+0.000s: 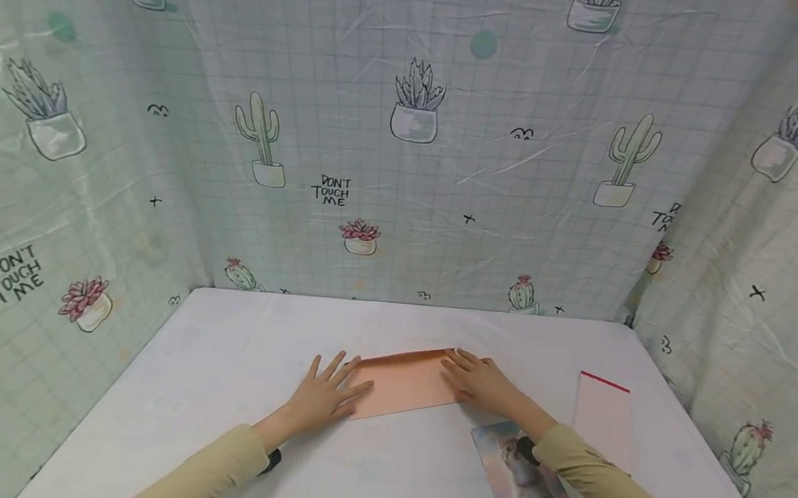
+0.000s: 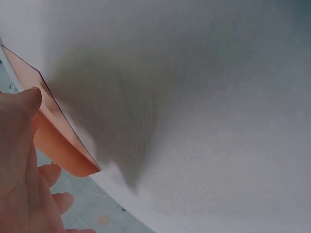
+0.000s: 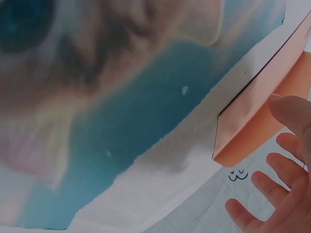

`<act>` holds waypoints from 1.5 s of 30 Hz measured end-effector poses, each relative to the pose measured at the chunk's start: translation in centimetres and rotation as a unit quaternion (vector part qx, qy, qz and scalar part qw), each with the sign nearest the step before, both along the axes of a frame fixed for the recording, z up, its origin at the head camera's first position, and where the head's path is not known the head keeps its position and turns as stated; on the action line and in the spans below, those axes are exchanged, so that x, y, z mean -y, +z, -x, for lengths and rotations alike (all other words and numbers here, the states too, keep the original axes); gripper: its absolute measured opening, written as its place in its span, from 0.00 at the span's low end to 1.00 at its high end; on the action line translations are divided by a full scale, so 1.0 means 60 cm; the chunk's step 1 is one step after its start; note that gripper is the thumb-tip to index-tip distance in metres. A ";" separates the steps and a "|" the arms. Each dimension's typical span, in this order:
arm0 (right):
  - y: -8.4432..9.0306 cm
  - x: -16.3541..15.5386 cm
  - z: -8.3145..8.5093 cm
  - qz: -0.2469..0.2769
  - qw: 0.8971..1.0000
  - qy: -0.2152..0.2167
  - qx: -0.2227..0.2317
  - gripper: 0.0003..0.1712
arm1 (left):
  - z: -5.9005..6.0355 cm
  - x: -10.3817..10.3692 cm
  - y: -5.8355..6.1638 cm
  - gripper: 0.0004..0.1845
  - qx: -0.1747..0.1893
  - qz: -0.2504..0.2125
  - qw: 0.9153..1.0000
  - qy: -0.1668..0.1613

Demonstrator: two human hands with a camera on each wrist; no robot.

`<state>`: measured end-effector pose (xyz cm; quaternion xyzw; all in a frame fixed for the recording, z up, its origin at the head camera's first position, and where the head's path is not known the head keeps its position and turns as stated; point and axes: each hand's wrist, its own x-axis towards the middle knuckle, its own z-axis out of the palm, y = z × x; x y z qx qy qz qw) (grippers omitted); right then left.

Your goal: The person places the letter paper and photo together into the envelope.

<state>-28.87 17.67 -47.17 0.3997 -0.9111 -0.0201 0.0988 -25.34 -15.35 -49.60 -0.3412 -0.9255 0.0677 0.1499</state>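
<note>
A sheet of orange paper (image 1: 404, 382) lies slightly slanted on the table, its far long edge raised in a darker orange fold. In both wrist views, the orange fold (image 2: 65, 148) rises behind a paler panel. My left hand (image 1: 320, 396) touches the paper's left end, fingers spread, thumb over its face. At the opposite end my right hand (image 1: 485, 384) rests on the paper, fingertips right at the upper corner. In the right wrist view, the right thumb (image 3: 291, 111) overlaps the fold, and the other fingers are spread apart.
A kitten picture (image 1: 528, 486) lies under my right forearm, nearer to me than the paper. Farther right is a pale pink sheet (image 1: 602, 417) with a red top edge. The white table (image 1: 255, 323) ends at a cactus-print curtain (image 1: 478, 176) behind and at both sides.
</note>
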 end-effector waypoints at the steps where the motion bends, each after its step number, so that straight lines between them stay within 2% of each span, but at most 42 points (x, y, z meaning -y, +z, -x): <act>1: -0.001 0.001 0.001 0.000 1.000 0.000 0.003 0.36 | 0.000 0.000 0.000 0.25 0.000 0.004 1.000 0.001; 18: -0.015 0.015 0.005 -0.038 0.999 -0.003 -0.011 0.34 | 0.000 -0.001 -0.002 0.26 0.032 0.036 0.999 0.009; 26: -0.024 0.016 0.018 -0.037 0.999 0.006 -0.034 0.35 | 0.000 0.000 0.001 0.26 0.017 0.032 0.999 0.000; 37: -0.023 0.020 0.019 -0.042 0.999 -0.017 0.007 0.33 | 0.000 -0.001 0.004 0.25 0.014 0.043 0.999 -0.002; 45: -0.014 0.030 0.024 -0.046 0.998 -0.029 0.025 0.32 | 0.000 0.000 0.005 0.26 -0.010 0.042 0.999 -0.010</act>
